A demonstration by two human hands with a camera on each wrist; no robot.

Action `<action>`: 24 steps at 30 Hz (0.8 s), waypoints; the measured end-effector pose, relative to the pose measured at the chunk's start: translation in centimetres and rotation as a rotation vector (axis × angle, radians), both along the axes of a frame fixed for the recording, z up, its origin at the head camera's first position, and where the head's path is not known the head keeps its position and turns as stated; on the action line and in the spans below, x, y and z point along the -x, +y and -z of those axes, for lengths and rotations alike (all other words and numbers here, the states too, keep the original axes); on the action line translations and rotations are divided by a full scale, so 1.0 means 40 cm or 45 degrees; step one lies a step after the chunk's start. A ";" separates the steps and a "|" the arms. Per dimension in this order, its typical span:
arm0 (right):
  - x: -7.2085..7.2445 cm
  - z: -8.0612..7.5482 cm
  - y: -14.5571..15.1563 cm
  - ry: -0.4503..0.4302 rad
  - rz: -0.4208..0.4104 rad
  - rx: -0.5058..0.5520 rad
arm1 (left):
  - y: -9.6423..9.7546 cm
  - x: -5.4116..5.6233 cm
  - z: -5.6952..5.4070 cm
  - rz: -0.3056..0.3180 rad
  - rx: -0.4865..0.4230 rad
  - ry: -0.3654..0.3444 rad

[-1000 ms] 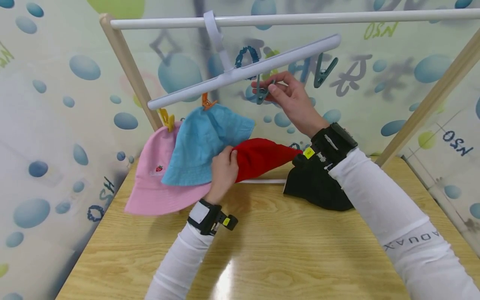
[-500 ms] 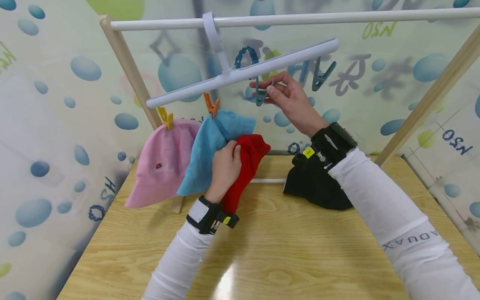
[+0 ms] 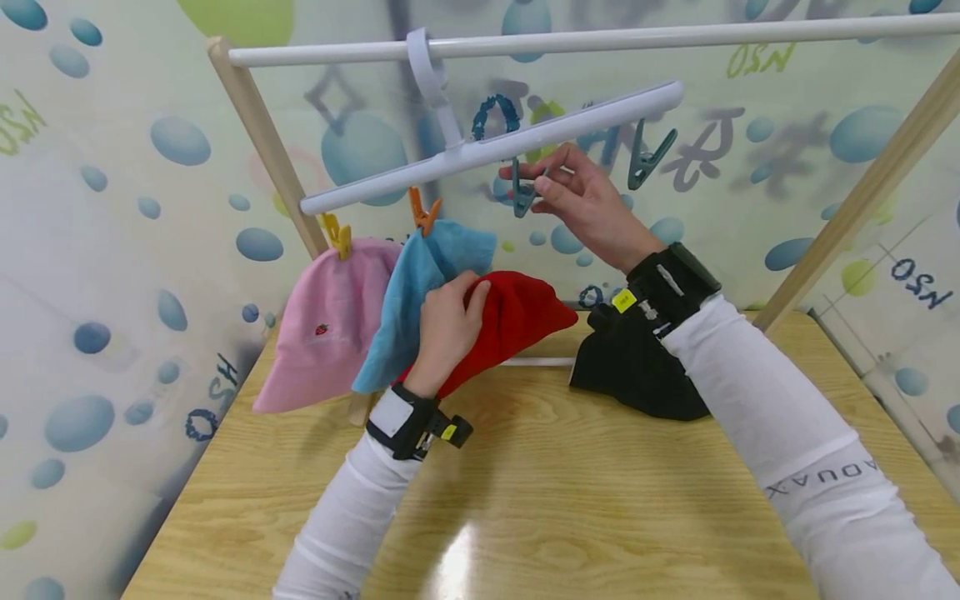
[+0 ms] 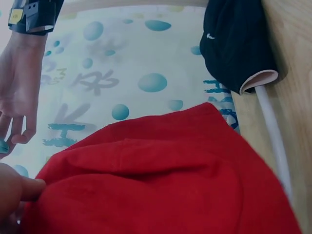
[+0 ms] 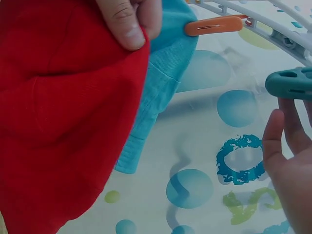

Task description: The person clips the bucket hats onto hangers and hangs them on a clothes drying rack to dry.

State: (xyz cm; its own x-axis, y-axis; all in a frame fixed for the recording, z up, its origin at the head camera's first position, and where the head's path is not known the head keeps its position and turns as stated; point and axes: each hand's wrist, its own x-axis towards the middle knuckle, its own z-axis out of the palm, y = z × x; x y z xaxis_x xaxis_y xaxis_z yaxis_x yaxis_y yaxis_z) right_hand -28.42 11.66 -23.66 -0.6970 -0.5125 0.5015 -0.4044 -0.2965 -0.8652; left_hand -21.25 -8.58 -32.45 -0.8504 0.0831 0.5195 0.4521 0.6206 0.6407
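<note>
My left hand [image 3: 448, 329] pinches the edge of a red bucket hat [image 3: 517, 321], which droops from it. In the right wrist view the left thumb [image 5: 127, 29] presses on the red cloth [image 5: 63, 117]. My right hand [image 3: 588, 204] grips a dark green clip [image 3: 522, 200] that hangs under a tilted white hanger [image 3: 487, 148]. Right behind the red hat, a light blue hat [image 3: 397, 312] hangs from an orange clip [image 3: 425, 215]. Further left, a pink hat [image 3: 330, 325] with a small strawberry hangs from a yellow clip [image 3: 340, 237].
The hanger hooks onto a white rail [image 3: 600, 37] between wooden posts [image 3: 266, 150]. Another green clip [image 3: 648, 158] hangs at its right end. A black hat [image 3: 630, 375] lies on the wooden table [image 3: 562, 500], partly below my right forearm. A thin white bar [image 3: 536, 362] runs low behind.
The red hat folded downward half a second ago and now spreads out to the right again. The blue and pink hats have swung since a second ago. My right hand stays at the green clip.
</note>
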 end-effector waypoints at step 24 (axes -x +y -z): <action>0.021 -0.043 0.030 -0.104 -0.127 -0.075 | 0.025 0.014 -0.098 0.037 0.050 0.079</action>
